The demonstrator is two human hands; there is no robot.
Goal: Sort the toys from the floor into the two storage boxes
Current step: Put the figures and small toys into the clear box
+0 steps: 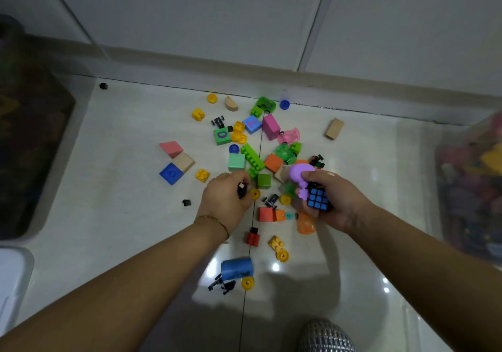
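Observation:
A heap of small toys lies on the white tiled floor: coloured blocks such as a green number block (222, 136), a blue block (171, 173), a blue cylinder (237, 268), yellow wheels and small toy cars. My left hand (226, 200) curls round a small black piece (241, 189) next to a yellow wheel (254, 193). My right hand (330, 199) holds a puzzle cube (318, 199) with a blue face together with a purple toy (300, 173). A clear storage box (472, 188) with toys inside stands at the right edge. A second box (58, 145) stands at the left.
A wall with a skirting board (244, 73) runs behind the toys. A white lid or box corner (13, 275) shows at the lower left. A patterned slipper or foot (326, 335) sits at the bottom edge.

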